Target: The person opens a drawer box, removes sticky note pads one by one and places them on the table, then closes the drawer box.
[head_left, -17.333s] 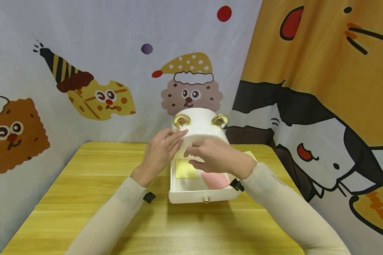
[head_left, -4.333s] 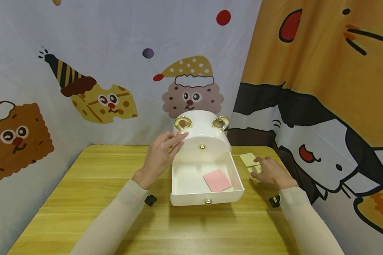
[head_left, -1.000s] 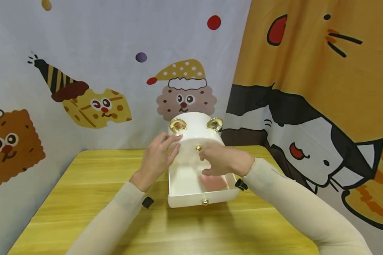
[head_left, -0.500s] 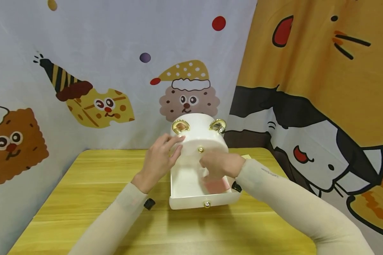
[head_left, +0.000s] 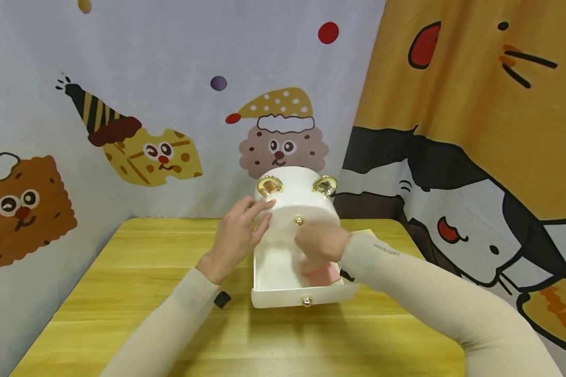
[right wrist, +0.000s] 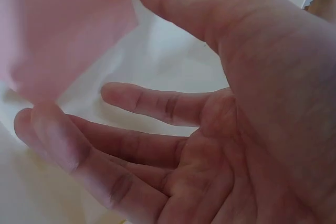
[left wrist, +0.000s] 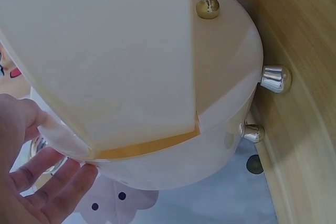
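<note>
A white desktop drawer box with gold ear-shaped trims stands at the table's far side, its lower drawer pulled out. My left hand rests against the box's upper left side, fingers extended. The left wrist view shows those fingertips touching the white shell. My right hand reaches down into the drawer beside a pink sticky note pad. In the right wrist view the thumb and fingers are spread apart, a fingertip right at the corner of the pink pad; nothing is held.
Part of a yellow sticky note shows on the wooden table right of the box, mostly hidden by the right forearm. Gold knobs stick out from the drawer fronts. A cartoon-printed cloth hangs behind.
The yellow sticky note in the drawer earlier is gone from it; yellow notes came to lie on the table at right. My right hand moved from them back into the drawer, lowering toward the pink pad.
</note>
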`<state>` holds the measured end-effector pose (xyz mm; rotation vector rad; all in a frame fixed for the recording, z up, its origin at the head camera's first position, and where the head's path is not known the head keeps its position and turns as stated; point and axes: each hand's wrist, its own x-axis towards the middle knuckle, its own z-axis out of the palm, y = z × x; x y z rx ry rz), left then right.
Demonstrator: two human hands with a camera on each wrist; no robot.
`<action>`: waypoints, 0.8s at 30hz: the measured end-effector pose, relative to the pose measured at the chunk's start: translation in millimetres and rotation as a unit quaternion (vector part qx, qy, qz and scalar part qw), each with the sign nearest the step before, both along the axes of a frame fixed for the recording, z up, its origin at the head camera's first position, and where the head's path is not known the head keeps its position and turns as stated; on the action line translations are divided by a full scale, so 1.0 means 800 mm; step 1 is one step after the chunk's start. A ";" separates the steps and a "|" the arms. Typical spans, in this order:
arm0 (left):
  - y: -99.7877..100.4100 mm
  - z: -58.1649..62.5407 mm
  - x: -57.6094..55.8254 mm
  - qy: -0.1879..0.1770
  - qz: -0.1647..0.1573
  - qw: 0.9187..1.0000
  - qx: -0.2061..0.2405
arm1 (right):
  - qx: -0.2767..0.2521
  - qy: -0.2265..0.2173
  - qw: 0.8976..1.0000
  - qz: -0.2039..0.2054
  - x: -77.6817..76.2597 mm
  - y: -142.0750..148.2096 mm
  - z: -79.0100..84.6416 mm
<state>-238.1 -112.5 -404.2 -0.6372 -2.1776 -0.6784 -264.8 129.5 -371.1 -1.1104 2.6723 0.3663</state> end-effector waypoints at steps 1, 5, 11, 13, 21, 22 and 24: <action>0.000 0.000 0.000 -0.001 0.000 1.000 0.001 | 0.000 0.002 1.000 0.001 -0.002 0.000 -0.002; 0.000 -0.001 -0.001 -0.005 0.000 1.000 0.002 | 0.010 -0.004 1.000 -0.010 -0.004 -0.002 -0.005; 0.000 -0.002 -0.001 -0.006 -0.001 1.000 0.003 | 0.045 -0.042 0.996 -0.067 0.006 -0.007 0.003; 0.000 -0.001 -0.001 -0.007 -0.001 1.000 0.003 | 0.059 -0.045 0.994 -0.075 0.009 -0.009 0.005; 0.001 -0.001 -0.001 -0.007 0.002 1.000 0.001 | 0.068 -0.054 0.993 -0.085 0.019 -0.016 0.017; 0.001 -0.001 -0.001 -0.005 0.002 1.000 0.001 | 0.066 -0.049 0.993 -0.081 0.019 -0.017 0.016; 0.001 -0.002 0.000 0.001 0.001 1.000 0.003 | 0.065 -0.030 0.995 -0.067 0.017 -0.017 0.010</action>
